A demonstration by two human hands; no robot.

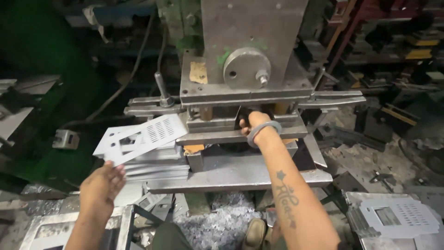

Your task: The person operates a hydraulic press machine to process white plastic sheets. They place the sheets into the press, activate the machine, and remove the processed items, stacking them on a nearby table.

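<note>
Under the press (249, 51), right hand (253, 122) closed on a dark part | left hand (102, 183) open, fingertips at a punched sheet (141, 137) atop the stack (157, 164) | loading step; careful seating needed next.

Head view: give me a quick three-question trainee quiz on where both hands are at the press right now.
1. True or false: the right hand is reaching in between the plates of the press die.
2. Which hand is at the top perforated metal sheet of the stack?
A. left hand
B. right hand
C. neither
3. Fill in: a second perforated sheet lies at the lower ____ of the view.

Key
1. True; the hand, with a metal bangle on its wrist, is inside the die gap.
2. A; the sheet is tilted, its near edge at the left fingertips.
3. right
</note>
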